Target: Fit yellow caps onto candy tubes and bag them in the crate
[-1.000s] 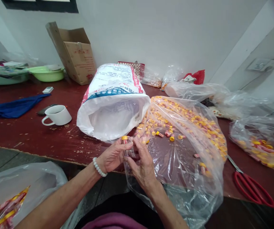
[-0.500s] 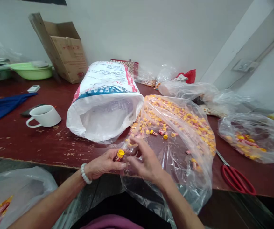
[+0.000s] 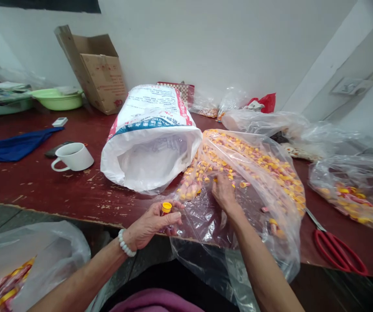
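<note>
A small tube with a yellow cap (image 3: 166, 208) stands upright in my left hand (image 3: 155, 221), whose fingers are wrapped round it at the table's front edge. My right hand (image 3: 224, 193) reaches inside the clear plastic bag (image 3: 202, 216), its fingertips closed at the near side of the pile of yellow-capped pieces (image 3: 254, 156). What those fingertips hold is too small to make out. Left of the clear bag lies a white printed sack (image 3: 154, 106), its wide mouth facing me.
On the left are a white mug (image 3: 76, 158), a blue cloth (image 3: 17, 145), a cardboard box (image 3: 105, 80) and a green basin (image 3: 59, 100). Red-handled scissors (image 3: 338, 251) and another clear bag (image 3: 358, 195) lie right. A bag of pieces (image 3: 56, 247) is below the table edge.
My right hand has moved away from my left hand, up and right into the clear bag by the pile. My left hand still holds its tube. The view has shifted slightly left.
</note>
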Motion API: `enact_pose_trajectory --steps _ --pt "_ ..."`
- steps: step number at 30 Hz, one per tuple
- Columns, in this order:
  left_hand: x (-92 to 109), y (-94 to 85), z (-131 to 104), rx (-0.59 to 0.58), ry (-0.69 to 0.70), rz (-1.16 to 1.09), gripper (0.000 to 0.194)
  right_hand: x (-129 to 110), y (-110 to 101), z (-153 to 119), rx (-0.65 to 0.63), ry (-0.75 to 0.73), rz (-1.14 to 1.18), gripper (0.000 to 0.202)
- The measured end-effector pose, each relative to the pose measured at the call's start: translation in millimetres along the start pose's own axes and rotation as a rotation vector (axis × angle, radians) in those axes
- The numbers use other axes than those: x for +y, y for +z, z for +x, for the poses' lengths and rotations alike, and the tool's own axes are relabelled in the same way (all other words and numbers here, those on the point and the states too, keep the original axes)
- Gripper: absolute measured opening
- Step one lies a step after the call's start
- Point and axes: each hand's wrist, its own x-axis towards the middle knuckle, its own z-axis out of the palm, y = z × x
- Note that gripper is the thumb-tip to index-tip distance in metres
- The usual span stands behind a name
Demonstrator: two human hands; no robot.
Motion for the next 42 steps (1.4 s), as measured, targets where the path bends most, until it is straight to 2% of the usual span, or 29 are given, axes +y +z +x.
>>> enact_pose_trajectory --steps 3,4,7,9,13,18,21,24,29,31,33,35,37,39,42 --pt "-2.5 3.9 0.4 0.026 0.007 0.017 0.038 -19.3 -18.8 -29.0 0.049 0.010 0.258 0.032" --pt "-3.4 5.6 0.9 0.034 0.016 0.030 0.038 -29.1 -24.3 -40.5 0.059 0.003 0.401 0.032" --pt "-5.0 11.5 2.2 0.016 0.074 0.089 0.037 -60.6 -33.6 -73.2 0.057 0.009 1.036 0.026" --pt "-4.5 14.8 2.0 -0.022 0.126 0.124 0.031 -75.1 -33.9 -89.1 0.018 0.020 1.205 0.023" --pt "-1.6 16.2 -2.3 -0.065 0.173 0.174 0.027 -79.0 -34.8 -101.5 -0.055 -0.029 1.127 0.019" --pt "0.5 14.2 -8.7 -0.028 0.169 0.236 0.028 -70.3 -42.5 -98.4 0.080 -0.166 1.023 0.022" --pt "-0.3 14.5 -10.6 -0.021 0.173 0.252 0.027 -70.8 -39.5 -100.0 -0.030 -0.262 0.968 0.026" --pt "-1.6 14.5 -12.2 -0.026 0.180 0.213 0.028 -72.9 -35.4 -104.0 -0.150 -0.265 0.983 0.027" --pt "-1.8 10.9 -17.6 -0.074 0.139 -0.020 0.026 -78.9 -38.5 -109.5 -0.217 -0.289 0.975 0.026" --pt "-2.1 8.9 -20.1 -0.080 0.109 -0.140 0.023 -83.8 -37.8 -112.6 -0.201 -0.370 0.907 0.033" --pt "-3.1 7.1 -21.8 -0.070 0.104 -0.229 0.019 -89.5 -33.0 -116.3 -0.131 -0.474 0.831 0.060" --pt "-4.7 5.9 -22.6 -0.053 0.112 -0.256 0.018 -95.2 -25.1 -119.5 -0.010 -0.536 0.776 0.076" --pt "-6.4 5.2 -22.8 -0.048 0.110 -0.244 0.020 -100.4 -18.0 -121.5 0.096 -0.514 0.733 0.073" --pt "-7.7 5.5 -24.0 -0.040 0.101 -0.226 0.021 -105.0 -14.7 -122.5 0.124 -0.471 0.702 0.064" --pt "-7.6 5.7 -31.9 0.000 0.105 -0.196 0.020 -111.8 -16.9 -123.3 0.018 -0.513 0.701 0.063"
